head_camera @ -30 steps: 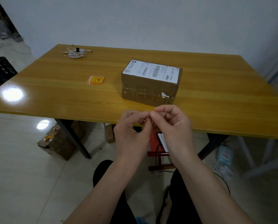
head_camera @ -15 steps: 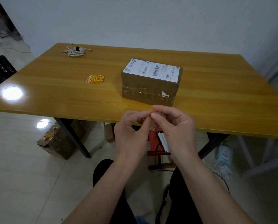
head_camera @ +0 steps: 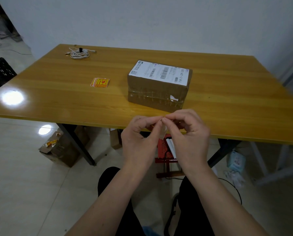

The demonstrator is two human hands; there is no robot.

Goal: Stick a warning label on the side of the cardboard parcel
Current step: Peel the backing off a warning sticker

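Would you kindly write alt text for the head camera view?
Two bare hands, left hand and right hand, pinch a small sticker before a brown cardboard parcel on a yellow wooden table. A stack of orange warning labels lies left.

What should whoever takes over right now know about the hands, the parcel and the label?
Left hand and right hand: fingers pinched together on a small pale label, apparently peeling its backing, just before the table's near edge.
Brown cardboard parcel with white shipping label on top: centre of the yellow wooden table, near side facing you and bare.
Spare orange-and-yellow warning stickers: left of the parcel.
Done: label picked up.
Left: finish peeling, press it onto the parcel's side.
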